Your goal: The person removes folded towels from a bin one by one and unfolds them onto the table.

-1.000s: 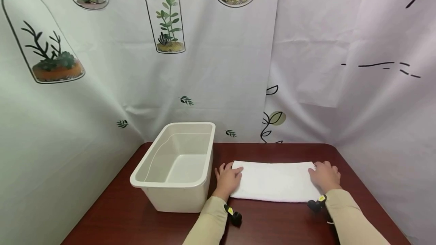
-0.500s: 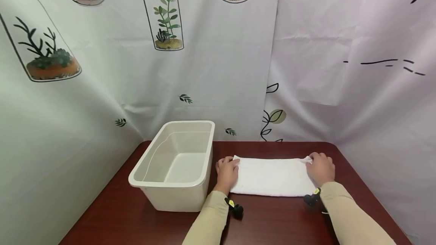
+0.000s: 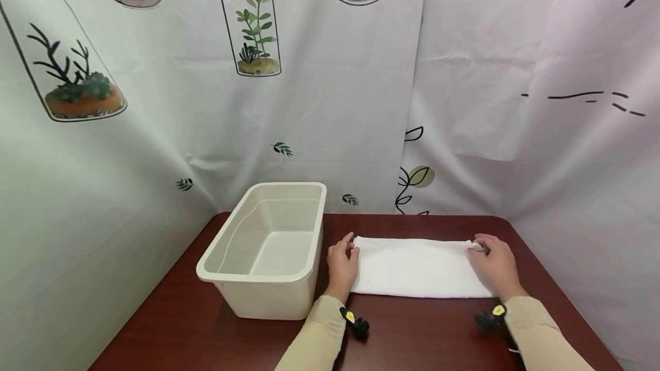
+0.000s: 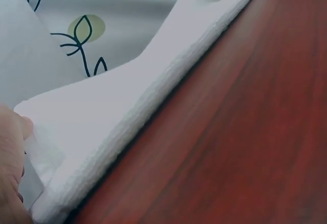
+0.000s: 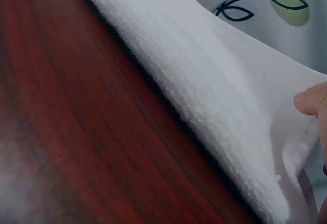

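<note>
A white folded towel (image 3: 419,268) with a thick, fluffy edge lies lengthwise on the table. My left hand (image 3: 342,269) pinches its far left corner, thumb on top and the other fingers behind. At the far right corner my right hand (image 3: 497,265) grips the fabric, which is bunched a little at the fingertips. In the left wrist view, the towel (image 4: 117,96) rises toward the left thumb (image 4: 26,127) at the corner. The right wrist view has the right thumb (image 5: 308,100) pressing on the raised corner of the towel (image 5: 204,81); most of that hand is out of frame.
An off-white plastic tub (image 3: 258,280) stands at the left of the table, close beside my left hand, with nothing in it. The dark red wooden table (image 3: 407,325) has rounded far corners. A printed curtain (image 3: 340,102) hangs right behind the table and along its sides.
The towel has shifted slightly away from me. The right hand has gone from resting at the right end to gripping the far corner; the left fingers have closed at the far left corner.
</note>
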Demonstrator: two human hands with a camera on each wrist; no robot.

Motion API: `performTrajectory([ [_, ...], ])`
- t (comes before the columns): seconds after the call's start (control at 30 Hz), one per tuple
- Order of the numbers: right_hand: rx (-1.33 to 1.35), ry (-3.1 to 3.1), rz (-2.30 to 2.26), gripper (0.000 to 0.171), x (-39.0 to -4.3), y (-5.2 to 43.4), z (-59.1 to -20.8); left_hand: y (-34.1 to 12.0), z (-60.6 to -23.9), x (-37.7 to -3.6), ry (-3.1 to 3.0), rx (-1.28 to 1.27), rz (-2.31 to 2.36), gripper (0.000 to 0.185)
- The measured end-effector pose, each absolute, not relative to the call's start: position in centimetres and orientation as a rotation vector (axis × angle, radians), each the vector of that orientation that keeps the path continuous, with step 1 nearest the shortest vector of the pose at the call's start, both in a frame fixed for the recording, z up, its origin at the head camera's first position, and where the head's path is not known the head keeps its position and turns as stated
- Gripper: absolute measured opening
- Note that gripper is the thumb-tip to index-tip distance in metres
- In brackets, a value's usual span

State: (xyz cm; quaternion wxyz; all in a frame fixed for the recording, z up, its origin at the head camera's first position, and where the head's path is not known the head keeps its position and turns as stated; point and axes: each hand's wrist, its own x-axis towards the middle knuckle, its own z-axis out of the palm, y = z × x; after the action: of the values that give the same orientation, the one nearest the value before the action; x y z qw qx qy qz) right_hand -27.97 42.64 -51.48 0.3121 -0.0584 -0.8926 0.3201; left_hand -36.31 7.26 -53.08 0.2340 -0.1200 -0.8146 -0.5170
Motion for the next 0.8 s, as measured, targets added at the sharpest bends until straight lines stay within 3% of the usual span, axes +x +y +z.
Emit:
performTrajectory([
  [0.27, -0.316, -2.387, 0.88, 0.02, -25.7, 42.7, -50.7, 7.2, -53.3, -35.0, -2.128, -0.298, -1.46, 0.009],
  [0.8, -0.421, -2.383, 1.096, 0.044, -20.6, 43.5, -51.2, 5.7, -53.5, -31.5, -2.121, -0.404, -1.562, 0.006],
])
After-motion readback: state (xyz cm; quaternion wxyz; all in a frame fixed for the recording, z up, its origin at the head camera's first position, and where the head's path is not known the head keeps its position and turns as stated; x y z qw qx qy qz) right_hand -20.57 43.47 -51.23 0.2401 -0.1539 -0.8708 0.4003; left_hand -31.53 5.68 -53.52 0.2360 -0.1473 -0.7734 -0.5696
